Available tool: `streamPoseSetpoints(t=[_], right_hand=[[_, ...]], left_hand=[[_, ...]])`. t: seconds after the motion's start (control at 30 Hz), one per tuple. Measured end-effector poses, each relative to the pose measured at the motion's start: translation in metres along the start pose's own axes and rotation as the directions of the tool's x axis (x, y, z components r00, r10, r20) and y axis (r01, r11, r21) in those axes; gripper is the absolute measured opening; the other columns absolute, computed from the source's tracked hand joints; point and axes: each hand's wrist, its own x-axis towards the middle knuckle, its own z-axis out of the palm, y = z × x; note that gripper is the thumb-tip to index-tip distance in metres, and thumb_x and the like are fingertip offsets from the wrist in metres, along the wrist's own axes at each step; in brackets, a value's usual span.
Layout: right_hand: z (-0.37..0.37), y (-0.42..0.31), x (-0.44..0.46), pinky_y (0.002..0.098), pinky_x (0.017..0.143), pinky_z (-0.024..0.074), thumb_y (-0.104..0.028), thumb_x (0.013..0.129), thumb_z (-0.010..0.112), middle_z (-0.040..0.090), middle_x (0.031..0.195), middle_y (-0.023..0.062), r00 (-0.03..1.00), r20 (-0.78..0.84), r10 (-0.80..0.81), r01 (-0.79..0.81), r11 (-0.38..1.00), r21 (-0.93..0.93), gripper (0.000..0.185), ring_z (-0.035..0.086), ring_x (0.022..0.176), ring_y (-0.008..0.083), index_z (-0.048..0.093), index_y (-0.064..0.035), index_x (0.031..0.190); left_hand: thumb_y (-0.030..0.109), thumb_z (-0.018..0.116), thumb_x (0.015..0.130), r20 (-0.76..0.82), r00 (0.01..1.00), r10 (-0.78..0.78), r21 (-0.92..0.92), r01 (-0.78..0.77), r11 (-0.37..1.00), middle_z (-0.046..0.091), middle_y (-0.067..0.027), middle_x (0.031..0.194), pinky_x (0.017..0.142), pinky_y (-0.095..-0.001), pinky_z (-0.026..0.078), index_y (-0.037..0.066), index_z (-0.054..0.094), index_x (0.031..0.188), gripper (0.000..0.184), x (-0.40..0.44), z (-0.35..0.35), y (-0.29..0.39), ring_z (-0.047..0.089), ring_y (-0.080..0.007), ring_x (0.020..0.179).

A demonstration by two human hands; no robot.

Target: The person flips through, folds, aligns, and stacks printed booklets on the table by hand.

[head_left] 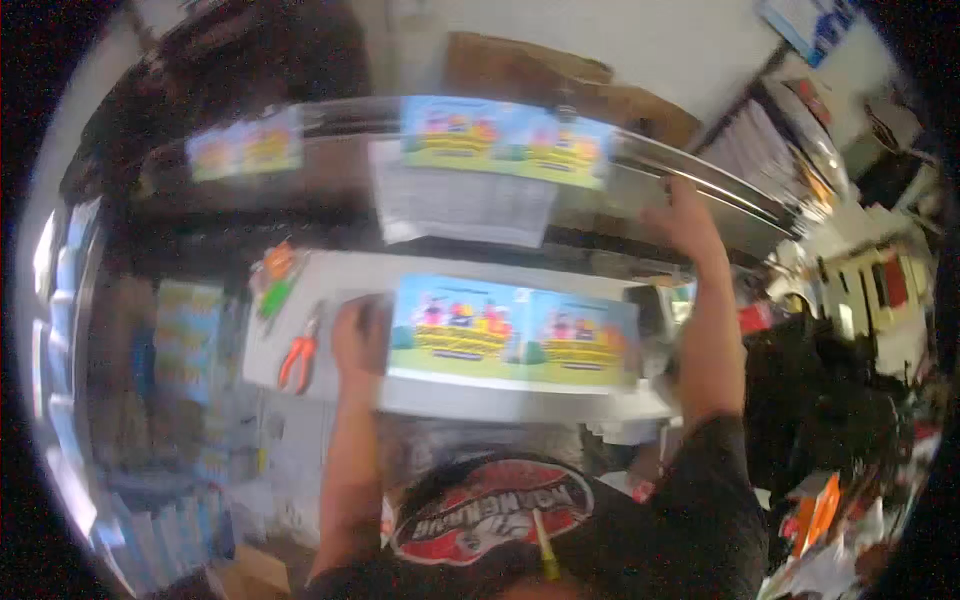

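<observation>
A printed sheet (465, 325) with two matching colourful cartoon panels lies on the white table in front of me. My left hand (358, 335) is at the sheet's left edge; its fingers are blurred, and I cannot tell whether they grip the paper. Farther forward, my right hand (685, 220) reaches to the metal rail (725, 185) of a machine, thumb and fingers apart, with nothing visible in it. A similar printed sheet (505, 140) rests across the machine above a white paper (460, 200). Another, smaller print (245, 145) shows at the machine's left.
Orange-handled pliers (298, 362) lie on the white table (275, 345) left of my left hand. A green and orange item (274, 280) sits at its far left corner. Brown cardboard (520, 65) stands behind the machine. Clutter with an orange item (820, 510) fills the right side.
</observation>
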Motion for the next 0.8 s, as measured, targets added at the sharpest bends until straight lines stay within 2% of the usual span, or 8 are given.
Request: streamPoseSetpoints(t=[0.07,0.1,0.2,0.27,0.4,0.47,0.6,0.8], right_hand=[[-0.014,0.017,0.036,0.0414,0.092,0.0458,-0.025,0.078,0.074,0.057,0.119,0.0237,0.973,-0.217,-0.081,0.041,0.982,-0.184,0.056,0.057,0.109,0.0363,0.052,0.0022,0.122],[-0.014,0.024,0.036,0.0416,0.092,0.0457,-0.023,0.076,0.075,0.056,0.119,0.0231,0.961,-0.275,0.034,-0.01,0.996,0.088,0.054,0.057,0.107,0.0376,0.053,0.0014,0.12],[-0.003,0.012,0.026,0.0409,0.092,0.0458,-0.02,0.076,0.075,0.057,0.118,0.0214,0.953,-0.301,-0.022,-0.053,0.969,-0.239,0.053,0.057,0.107,0.0374,0.053,0.0003,0.12],[0.003,0.005,0.032,0.042,0.092,0.046,-0.019,0.077,0.074,0.059,0.116,0.0198,0.97,-0.16,-0.183,0.146,0.965,-0.218,0.051,0.057,0.107,0.0371,0.054,-0.0002,0.12],[-0.003,0.0,0.012,0.0432,0.092,0.0461,-0.019,0.078,0.073,0.059,0.116,0.0192,0.989,-0.15,-0.016,0.043,0.982,0.182,0.049,0.057,0.109,0.037,0.054,-0.0007,0.12],[0.0,-0.006,-0.008,0.0436,0.092,0.0469,-0.024,0.078,0.074,0.06,0.116,0.0187,0.989,-0.124,-0.081,0.083,0.997,0.007,0.051,0.057,0.109,0.0349,0.055,-0.0026,0.12],[0.034,-0.083,-0.072,0.0458,0.095,0.0452,-0.044,0.08,0.069,0.052,0.132,0.0144,0.824,0.339,-0.454,0.504,0.86,-0.075,0.066,0.052,0.116,0.0339,0.051,-0.0044,0.13],[0.066,-0.101,-0.102,0.0458,0.095,0.0453,-0.049,0.08,0.064,0.046,0.137,0.0168,0.744,0.473,-0.473,0.611,0.767,-0.194,0.068,0.051,0.116,0.0343,0.053,0.0007,0.125]], left_hand=[[0.013,0.062,0.084,-0.015,1.0,0.016,-0.033,-0.017,0.999,0.065,-0.019,0.09,0.076,-0.0397,0.049,-0.001,0.064,0.096,0.019,0.016,-0.002,0.002,0.062,-0.0354,0.083],[0.012,0.063,0.084,-0.033,0.999,0.014,-0.051,-0.015,0.999,0.064,-0.0179,0.089,0.075,-0.0385,0.049,-0.001,0.064,0.096,0.018,0.017,-0.001,0.004,0.062,-0.0334,0.082],[0.011,0.064,0.084,-0.025,1.0,-0.019,-0.03,0.018,0.999,0.064,-0.0156,0.089,0.074,-0.036,0.049,-0.002,0.063,0.096,0.018,0.001,0.001,-0.001,0.062,-0.0291,0.08],[0.01,0.064,0.084,-0.041,0.994,0.103,0.047,-0.101,0.994,0.064,-0.0143,0.089,0.072,-0.034,0.049,-0.001,0.063,0.098,0.018,0.011,0.004,-0.002,0.062,-0.0254,0.079],[0.01,0.063,0.083,0.008,0.998,-0.056,-0.033,0.056,0.998,0.065,-0.0145,0.091,0.075,-0.0347,0.049,0.0,0.064,0.099,0.019,0.007,0.005,-0.003,0.062,-0.028,0.082],[0.011,0.063,0.083,-0.019,1.0,0.002,-0.002,-0.002,1.0,0.065,-0.0144,0.09,0.075,-0.0354,0.049,0.0,0.065,0.098,0.018,0.011,0.008,0.0,0.062,-0.0284,0.082],[0.012,0.065,0.077,-0.008,0.996,0.085,0.09,-0.084,0.992,0.065,-0.0146,0.09,0.075,-0.0383,0.048,0.003,0.066,0.096,0.02,0.012,0.008,-0.008,0.061,-0.0311,0.083],[0.013,0.066,0.078,-0.032,0.995,0.098,0.067,-0.096,0.993,0.066,-0.0152,0.09,0.074,-0.0413,0.047,0.004,0.067,0.094,0.019,0.01,0.006,0.001,0.061,-0.0338,0.083]])
